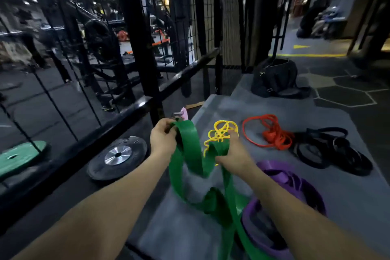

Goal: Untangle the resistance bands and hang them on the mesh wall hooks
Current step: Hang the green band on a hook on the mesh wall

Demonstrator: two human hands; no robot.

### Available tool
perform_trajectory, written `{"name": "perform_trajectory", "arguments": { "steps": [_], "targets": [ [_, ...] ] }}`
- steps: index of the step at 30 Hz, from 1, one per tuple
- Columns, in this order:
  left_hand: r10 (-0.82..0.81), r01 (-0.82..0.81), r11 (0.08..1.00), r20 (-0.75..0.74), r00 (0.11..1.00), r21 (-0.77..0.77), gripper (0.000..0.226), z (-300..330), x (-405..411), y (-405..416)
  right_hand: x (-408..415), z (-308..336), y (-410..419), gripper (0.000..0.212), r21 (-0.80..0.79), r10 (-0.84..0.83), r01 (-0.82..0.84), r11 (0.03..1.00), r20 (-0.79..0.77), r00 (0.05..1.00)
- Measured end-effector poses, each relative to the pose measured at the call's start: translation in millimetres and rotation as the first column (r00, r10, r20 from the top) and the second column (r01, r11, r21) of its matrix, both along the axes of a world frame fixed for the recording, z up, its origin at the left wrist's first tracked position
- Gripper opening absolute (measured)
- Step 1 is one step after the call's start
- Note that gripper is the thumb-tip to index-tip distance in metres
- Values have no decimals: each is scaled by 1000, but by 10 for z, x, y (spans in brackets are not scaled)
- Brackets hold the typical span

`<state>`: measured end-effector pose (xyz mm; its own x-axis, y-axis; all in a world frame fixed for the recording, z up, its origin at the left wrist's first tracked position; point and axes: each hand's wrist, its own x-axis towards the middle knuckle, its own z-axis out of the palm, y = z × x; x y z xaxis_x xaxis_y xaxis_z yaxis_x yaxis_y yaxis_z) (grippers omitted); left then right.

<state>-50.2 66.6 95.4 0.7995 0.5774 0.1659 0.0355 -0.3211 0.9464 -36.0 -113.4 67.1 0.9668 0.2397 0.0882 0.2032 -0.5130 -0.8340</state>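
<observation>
A wide green resistance band (191, 155) hangs in twisted loops between both hands above a grey platform (329, 192). My left hand (163, 137) grips its upper loop. My right hand (234, 153) grips another part of the same band lower and to the right. Beyond my right hand a thin yellow band (221, 132) lies tangled on the platform. A red band (269, 131) sits in a heap to its right, with black bands (333, 150) further right. A purple band (295, 192) lies coiled under my right forearm. The black mesh wall (185, 17) stands behind; no hooks are visible.
A black weight plate (118, 157) lies on the floor left of the platform, and a green plate (19, 157) at the far left. A low black rail (126, 110) runs diagonally past them. A dark bag (274, 77) sits at the platform's far end.
</observation>
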Motion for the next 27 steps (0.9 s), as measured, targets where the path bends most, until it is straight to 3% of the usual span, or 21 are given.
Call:
{"name": "perform_trajectory", "arguments": {
  "steps": [2, 4, 7, 12, 15, 18, 20, 23, 25, 27],
  "targets": [
    [-14, 14, 1000, -41, 999, 7, 30, 262, -33, 23, -26, 237, -5, 73, -96, 67, -72, 993, -52, 996],
    [-8, 8, 1000, -59, 998, -4, 26, 599, -88, 66, -90, 611, 20, 54, -167, 133, -147, 975, -93, 987],
    [8, -8, 1000, -70, 998, 6, 22, 1220, -196, 142, -169, 1260, 140, 26, -131, 238, -261, 956, -166, 957],
    [82, -86, 995, -65, 994, -46, 18, 2383, -494, 199, -341, 2466, 356, 26, -65, 298, -312, 948, -168, 940],
    [145, -146, 989, -46, 988, -1, 23, 3011, -721, 233, -441, 3051, 435, 26, -59, 373, -381, 923, -112, 921],
    [256, -257, 966, -52, 965, -23, 25, 3500, -1003, 258, -596, 3605, 488, 39, 2, 468, -470, 883, -97, 878],
    [331, -332, 943, -16, 943, -32, 16, 3763, -1243, 230, -734, 3922, 513, 42, 53, 542, -540, 840, -126, 831],
    [402, -402, 915, 47, 914, -16, 11, 4139, -1633, 134, -937, 4331, 569, 43, 27, 643, -642, 766, -40, 765],
    [430, -425, 903, 123, 894, -69, 13, 4349, -1869, 125, -1074, 4559, 614, 48, -9, 719, -719, 695, -17, 695],
    [475, -466, 880, 161, 865, -92, 23, 4508, -2096, 193, -1219, 4748, 681, 40, -44, 778, -780, 625, -49, 626]
  ]
}}
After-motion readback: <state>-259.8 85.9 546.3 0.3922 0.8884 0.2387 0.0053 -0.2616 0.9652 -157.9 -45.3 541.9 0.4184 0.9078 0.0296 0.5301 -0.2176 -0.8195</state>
